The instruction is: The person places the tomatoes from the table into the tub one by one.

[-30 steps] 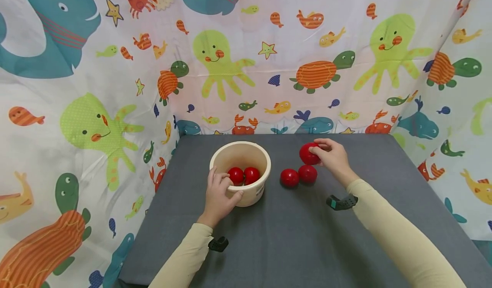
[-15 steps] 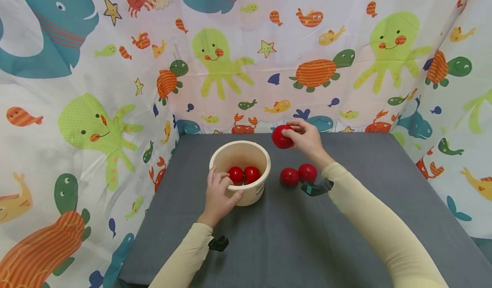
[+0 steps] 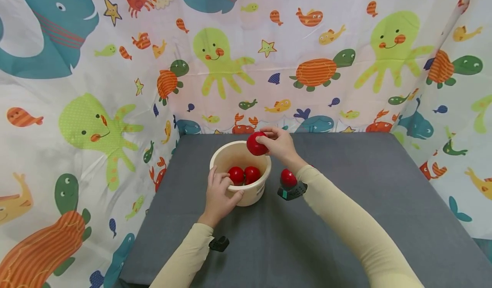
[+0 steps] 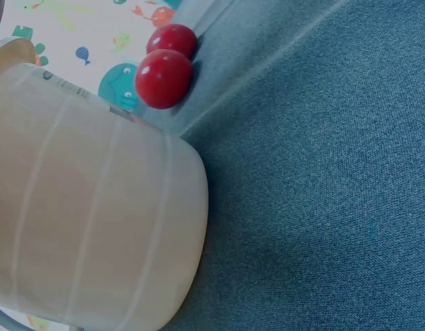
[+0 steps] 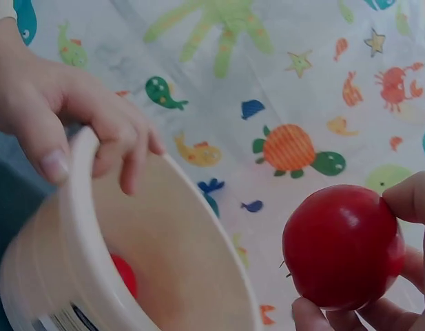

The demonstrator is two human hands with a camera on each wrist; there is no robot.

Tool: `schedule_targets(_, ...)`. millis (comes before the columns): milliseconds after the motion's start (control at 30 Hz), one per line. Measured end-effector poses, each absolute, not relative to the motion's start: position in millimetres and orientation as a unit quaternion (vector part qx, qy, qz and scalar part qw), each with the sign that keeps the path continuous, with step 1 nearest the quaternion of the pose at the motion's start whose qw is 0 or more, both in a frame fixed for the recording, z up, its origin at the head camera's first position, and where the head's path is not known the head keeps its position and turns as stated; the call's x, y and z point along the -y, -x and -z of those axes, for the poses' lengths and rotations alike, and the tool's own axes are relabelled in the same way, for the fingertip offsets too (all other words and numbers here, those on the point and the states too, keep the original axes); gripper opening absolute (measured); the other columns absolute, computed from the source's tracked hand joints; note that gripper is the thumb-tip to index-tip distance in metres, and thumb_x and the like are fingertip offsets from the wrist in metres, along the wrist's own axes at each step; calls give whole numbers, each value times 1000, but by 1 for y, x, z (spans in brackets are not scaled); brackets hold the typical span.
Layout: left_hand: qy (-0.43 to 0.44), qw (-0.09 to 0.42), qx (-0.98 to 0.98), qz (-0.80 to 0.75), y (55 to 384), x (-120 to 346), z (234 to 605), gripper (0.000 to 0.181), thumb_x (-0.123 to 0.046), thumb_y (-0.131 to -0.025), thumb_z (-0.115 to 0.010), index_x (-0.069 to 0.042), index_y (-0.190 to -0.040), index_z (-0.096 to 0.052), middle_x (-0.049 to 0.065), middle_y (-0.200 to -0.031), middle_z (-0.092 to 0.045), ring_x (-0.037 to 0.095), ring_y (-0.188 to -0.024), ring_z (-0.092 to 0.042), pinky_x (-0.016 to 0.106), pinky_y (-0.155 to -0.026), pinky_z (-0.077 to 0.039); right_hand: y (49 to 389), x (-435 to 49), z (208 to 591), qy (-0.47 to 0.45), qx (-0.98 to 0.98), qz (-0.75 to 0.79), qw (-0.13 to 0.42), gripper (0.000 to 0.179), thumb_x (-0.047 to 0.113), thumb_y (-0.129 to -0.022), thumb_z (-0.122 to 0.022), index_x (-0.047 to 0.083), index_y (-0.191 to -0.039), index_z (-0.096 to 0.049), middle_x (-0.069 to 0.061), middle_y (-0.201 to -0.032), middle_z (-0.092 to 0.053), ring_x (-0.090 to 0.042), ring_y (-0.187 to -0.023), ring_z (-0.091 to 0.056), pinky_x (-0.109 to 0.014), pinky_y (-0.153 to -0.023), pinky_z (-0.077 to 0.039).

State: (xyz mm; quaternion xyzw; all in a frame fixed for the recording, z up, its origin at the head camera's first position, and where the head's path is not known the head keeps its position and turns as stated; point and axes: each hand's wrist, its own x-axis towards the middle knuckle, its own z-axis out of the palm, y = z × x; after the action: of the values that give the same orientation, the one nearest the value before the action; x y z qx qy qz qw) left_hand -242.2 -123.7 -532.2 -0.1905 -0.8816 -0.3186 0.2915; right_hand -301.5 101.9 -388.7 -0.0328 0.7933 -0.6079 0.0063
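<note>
A red tomato [image 3: 255,144] is held in my right hand [image 3: 283,148], above the back right rim of a cream bucket [image 3: 251,193]. In the right wrist view, fingers and thumb grip that tomato [image 5: 341,249] from the side. My left hand [image 3: 219,197] grips the bucket's near left rim, thumb outside and fingers over the inner wall. Two tomatoes lie inside the bucket; one is the left tomato [image 3: 236,176], the other the right tomato [image 3: 252,175]. Right of the bucket, a tomato [image 3: 288,178] on the table is partly covered by my right wrist.
Two tomatoes on the table show in the left wrist view, a nearer tomato [image 4: 163,79] and a farther tomato [image 4: 173,39]. The grey cloth-covered table [image 3: 369,194] is enclosed by a sea-animal curtain [image 3: 269,87] at the back and sides.
My right hand has lifted the tomato off to the left, from beside the two table tomatoes to over the bucket's rim. The left hand and bucket stay in place.
</note>
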Motion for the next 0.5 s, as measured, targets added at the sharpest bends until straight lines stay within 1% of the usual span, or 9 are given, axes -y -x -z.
schedule_targets(67,192,295,881,318,242,124,532,29,-37,-74,-71,-11,-80,-59,18,-114,-65,48,-135,-45,69,-113,-38,300,-93,393,39,-790,611,12,46,26,-93,-69,12,-136,-61,-18,-131,-66,-36,-117,-67,-50,-87,-62)
schedule_targets(267,194,296,881,315,243,124,533,30,-37,-74,-72,-10,-81,-59,19,-114,-65,48,-133,-47,69,-114,-38,294,-74,407,54,-804,592,26,43,24,-92,-69,12,-133,-64,-17,-127,-68,-34,-113,-67,-42,-81,-64)
schedule_targets(433,190,296,884,309,243,124,534,29,-36,-74,-72,-11,-82,-60,18,-115,-65,46,-134,-46,68,-113,-39,292,-66,420,42,-815,577,37,43,25,-91,-71,13,-132,-65,-16,-126,-69,-33,-109,-67,-45,-82,-64)
schedule_targets(500,190,297,884,308,243,124,534,28,-36,-74,-71,-11,-81,-60,17,-115,-65,47,-135,-45,68,-112,-40,291,-64,424,37,-816,575,42,43,26,-91,-71,14,-132,-65,-15,-125,-69,-33,-107,-68,-45,-80,-64)
